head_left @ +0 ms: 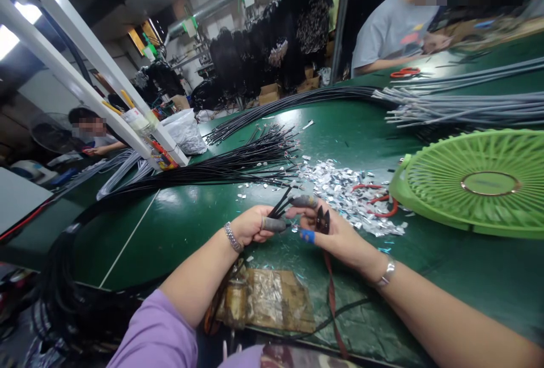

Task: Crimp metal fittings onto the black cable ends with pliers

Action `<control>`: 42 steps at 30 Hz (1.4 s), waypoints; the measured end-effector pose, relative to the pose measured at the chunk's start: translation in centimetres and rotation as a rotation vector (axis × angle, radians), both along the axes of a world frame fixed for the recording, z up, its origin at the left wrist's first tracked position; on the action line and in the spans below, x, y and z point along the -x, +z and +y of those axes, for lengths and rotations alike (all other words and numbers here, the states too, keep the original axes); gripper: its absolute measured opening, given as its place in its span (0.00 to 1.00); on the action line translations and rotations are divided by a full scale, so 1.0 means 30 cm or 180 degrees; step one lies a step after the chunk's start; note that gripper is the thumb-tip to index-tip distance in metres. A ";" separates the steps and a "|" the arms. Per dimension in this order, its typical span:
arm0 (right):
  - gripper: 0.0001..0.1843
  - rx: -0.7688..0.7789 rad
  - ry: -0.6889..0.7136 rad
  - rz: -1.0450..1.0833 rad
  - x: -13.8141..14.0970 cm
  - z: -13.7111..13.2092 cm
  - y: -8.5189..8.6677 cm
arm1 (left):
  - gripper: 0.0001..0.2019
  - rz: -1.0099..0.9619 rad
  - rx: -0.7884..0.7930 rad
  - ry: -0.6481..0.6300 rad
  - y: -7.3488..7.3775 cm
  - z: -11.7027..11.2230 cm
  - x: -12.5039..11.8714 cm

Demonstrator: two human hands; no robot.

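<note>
My left hand (pixel 254 225) is closed around a thin bunch of black wires (pixel 281 202), its thumb in a grey finger cot. My right hand (pixel 329 232) meets it at the wire ends, fingers pinched, with a small black cutter (pixel 323 220) held in the palm and blue tape on one finger. A red strap (pixel 331 294) hangs down from that hand. Both hands hover just above the green table (pixel 178 220). A long bundle of black cables (pixel 204 172) lies beyond them, and silver foil scraps (pixel 340 189) are piled just past my right hand.
A green plastic fan grille (pixel 480 181) lies at right, red-handled scissors (pixel 380 201) by the scraps. Grey cables (pixel 463 108) stretch across the far right. A taped cardboard pad (pixel 267 297) sits at the near edge. One person (pixel 393 30) works across the table, another (pixel 96 132) at left.
</note>
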State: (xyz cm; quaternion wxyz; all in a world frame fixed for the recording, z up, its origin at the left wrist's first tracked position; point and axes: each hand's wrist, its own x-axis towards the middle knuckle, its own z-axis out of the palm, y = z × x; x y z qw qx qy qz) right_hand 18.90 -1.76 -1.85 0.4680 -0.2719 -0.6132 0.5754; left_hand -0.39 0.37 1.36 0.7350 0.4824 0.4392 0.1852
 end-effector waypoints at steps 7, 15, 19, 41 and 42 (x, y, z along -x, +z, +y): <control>0.13 -0.0516 -0.0531 -0.0584 0.004 -0.007 -0.005 | 0.18 0.0034 -0.0049 -0.0007 -0.006 0.003 -0.002; 0.12 -0.0526 -0.0655 -0.0715 0.012 -0.005 -0.024 | 0.19 0.0081 -0.0084 -0.0040 -0.004 0.002 -0.004; 0.12 -0.0302 -0.0500 -0.0423 0.008 -0.002 -0.007 | 0.19 0.0056 -0.0082 -0.0059 0.002 0.001 -0.006; 0.17 -0.0492 -0.1041 -0.0630 0.035 0.008 0.005 | 0.17 0.0017 -0.0126 0.0151 -0.008 -0.003 -0.019; 0.18 -0.0459 -0.1016 -0.0638 0.038 0.011 0.001 | 0.18 0.0026 -0.0098 0.0133 -0.010 -0.003 -0.019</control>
